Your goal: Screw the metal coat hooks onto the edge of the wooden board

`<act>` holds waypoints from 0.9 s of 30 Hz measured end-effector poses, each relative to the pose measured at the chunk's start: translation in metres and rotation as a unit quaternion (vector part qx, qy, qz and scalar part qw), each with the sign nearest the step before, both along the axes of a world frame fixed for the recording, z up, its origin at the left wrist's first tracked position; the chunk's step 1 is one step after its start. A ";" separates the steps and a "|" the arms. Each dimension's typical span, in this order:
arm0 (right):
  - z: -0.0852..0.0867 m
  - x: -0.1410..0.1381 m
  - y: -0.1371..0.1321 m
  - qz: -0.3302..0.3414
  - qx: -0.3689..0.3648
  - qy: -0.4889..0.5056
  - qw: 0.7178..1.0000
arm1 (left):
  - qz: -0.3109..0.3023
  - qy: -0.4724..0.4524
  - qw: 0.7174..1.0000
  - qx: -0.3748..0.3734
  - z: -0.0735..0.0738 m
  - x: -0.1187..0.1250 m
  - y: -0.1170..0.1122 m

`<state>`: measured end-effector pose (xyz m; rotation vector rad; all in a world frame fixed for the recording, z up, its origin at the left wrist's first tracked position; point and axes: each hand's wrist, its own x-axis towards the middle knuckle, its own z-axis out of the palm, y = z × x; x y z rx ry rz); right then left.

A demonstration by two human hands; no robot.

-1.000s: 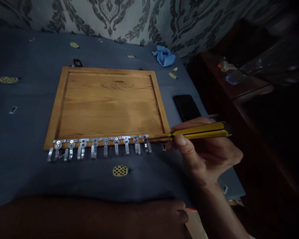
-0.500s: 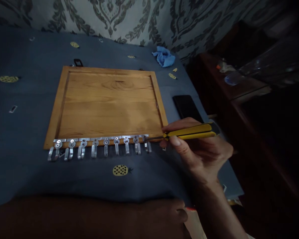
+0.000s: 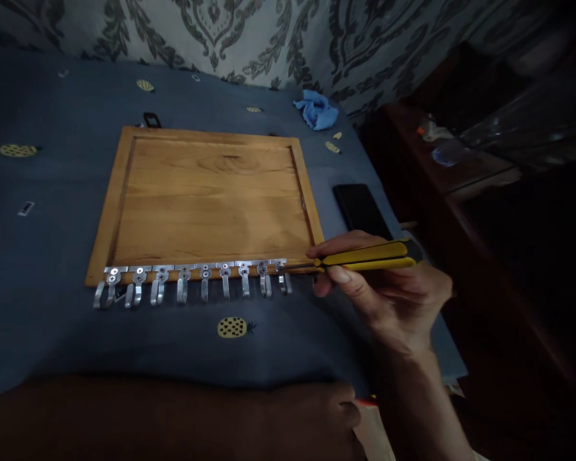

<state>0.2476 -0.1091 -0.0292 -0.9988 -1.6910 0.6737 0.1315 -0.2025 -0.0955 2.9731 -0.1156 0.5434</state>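
Observation:
In my right hand (image 3: 388, 294) is a screwdriver with a yellow and black handle (image 3: 365, 257), pinched between thumb and fingers. Its thin shaft (image 3: 297, 266) points left, and the tip reaches the rightmost hook of a silver metal hook rail (image 3: 224, 267). That rail lies along the near edge of a framed wooden board (image 3: 206, 198), its several hooks hanging over the edge; screw heads show on many of them. My left hand (image 3: 333, 410) is curled in deep shadow at the bottom, below the board; what it holds, if anything, is hidden.
The board rests on a blue-grey cloth (image 3: 43, 256) printed with pineapples. A black phone (image 3: 362, 208) lies right of it, a crumpled blue cloth (image 3: 317, 110) behind. A dark buckle-like piece (image 3: 152, 120) sits at the far edge. Dark wooden furniture (image 3: 441, 186) stands right.
My right fingers have shifted slightly on the screwdriver, and its handle has moved a little right, showing more of the shaft. The board and my left hand stay practically in place.

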 end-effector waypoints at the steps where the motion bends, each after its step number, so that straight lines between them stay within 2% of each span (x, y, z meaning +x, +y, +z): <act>1: 0.001 0.001 0.000 0.004 -0.002 -0.005 1.000 | 0.002 -0.001 1.000 0.002 0.000 0.000 0.000; 11: 0.021 0.007 0.014 0.110 -0.066 -0.054 0.990 | -0.022 0.002 1.000 -0.014 0.005 -0.004 0.005; 14: 0.021 0.001 0.011 0.077 -0.076 -0.044 0.993 | -0.027 -0.002 0.999 -0.020 0.004 -0.004 0.005; 18: 0.021 -0.012 0.000 -0.041 -0.067 -0.042 0.996 | -0.030 -0.013 0.999 -0.032 -0.002 -0.002 0.002; 20: 0.023 -0.018 -0.004 -0.071 -0.065 -0.044 0.994 | -0.031 -0.018 0.999 -0.035 -0.007 -0.001 0.000; 23: 0.025 -0.028 -0.008 -0.078 -0.077 -0.027 0.994 | -0.019 -0.037 0.999 -0.028 -0.015 0.001 -0.005; 27: 0.021 -0.041 -0.007 -0.062 -0.102 0.115 0.986 | -0.008 -0.054 0.997 -0.047 -0.025 0.006 -0.011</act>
